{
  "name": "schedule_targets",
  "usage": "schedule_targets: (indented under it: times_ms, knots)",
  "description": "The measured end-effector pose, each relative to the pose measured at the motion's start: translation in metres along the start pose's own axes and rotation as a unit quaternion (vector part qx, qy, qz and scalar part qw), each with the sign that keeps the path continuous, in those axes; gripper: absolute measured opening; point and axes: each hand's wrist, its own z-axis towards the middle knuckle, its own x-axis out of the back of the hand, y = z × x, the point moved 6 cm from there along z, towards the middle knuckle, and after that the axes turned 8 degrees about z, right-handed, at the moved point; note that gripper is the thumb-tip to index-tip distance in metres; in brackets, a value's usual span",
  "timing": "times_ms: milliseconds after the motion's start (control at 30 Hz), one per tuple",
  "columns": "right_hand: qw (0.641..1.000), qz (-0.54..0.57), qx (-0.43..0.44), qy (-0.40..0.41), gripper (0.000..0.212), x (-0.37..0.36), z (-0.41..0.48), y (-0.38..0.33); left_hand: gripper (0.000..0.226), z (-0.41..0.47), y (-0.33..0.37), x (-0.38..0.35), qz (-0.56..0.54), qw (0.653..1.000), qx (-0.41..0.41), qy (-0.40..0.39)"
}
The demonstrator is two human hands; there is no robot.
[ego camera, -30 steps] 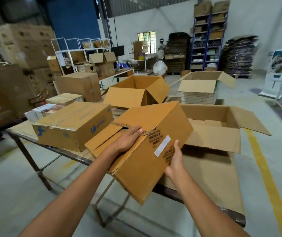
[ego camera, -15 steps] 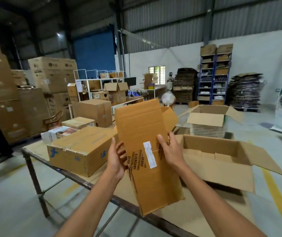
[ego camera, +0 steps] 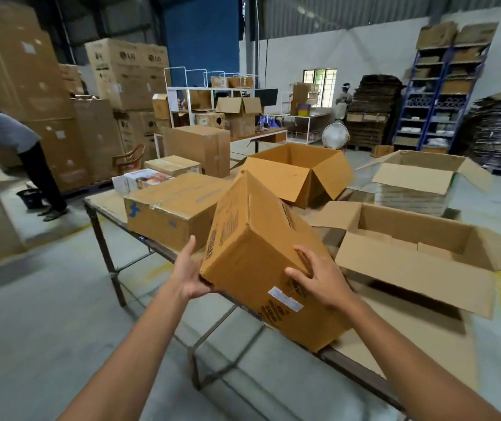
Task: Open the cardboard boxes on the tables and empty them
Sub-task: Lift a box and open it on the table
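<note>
**Tilted carton held in both hands at near table edge**

Both hands are holding a brown corrugated cardboard box with black print and a white label (ego camera: 261, 262), tilted, above the near edge of the metal-framed table topped with cardboard sheet (ego camera: 106, 202). Whether its lowest corner is touching the table cannot be told.

The left hand (ego camera: 190, 275) is cupping the box's lower left corner, thumb lying straight up the side face; its fingers are hidden beneath.

The right hand (ego camera: 319, 278) is gripping the near face, fingers spread and hooking over the upper edge.

Just behind the held box, a sealed brown carton with tape and a blue logo (ego camera: 170, 211) is sitting on the table. To the right, a wide open-flapped cardboard box (ego camera: 419, 268) is lying beside it. Further back, another open brown box (ego camera: 298, 174) is resting tipped.

A person in a grey top (ego camera: 6, 138) is bending over at far left.
</note>
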Motion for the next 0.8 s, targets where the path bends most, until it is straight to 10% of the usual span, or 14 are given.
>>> schedule_targets:
  times_ms: [400, 633, 800]
  knots:
    - [0.987, -0.130, -0.066, -0.065, 0.084, -0.067, 0.008, 0.003, 0.048, 0.013, -0.027, 0.064, 0.346, 0.918, 0.002, 0.193]
    - [0.965, -0.213, -0.129, -0.085, 0.089, -0.078, 0.005, 0.035, 0.052, 0.056, -0.055, 0.049, 0.212, 0.973, -0.006, 0.091]
    - [0.963, -0.231, -0.104, -0.091, 0.086, -0.062, 0.009, 0.061, 0.055, 0.067, -0.064, 0.026, 0.381, 0.902, -0.113, 0.169]
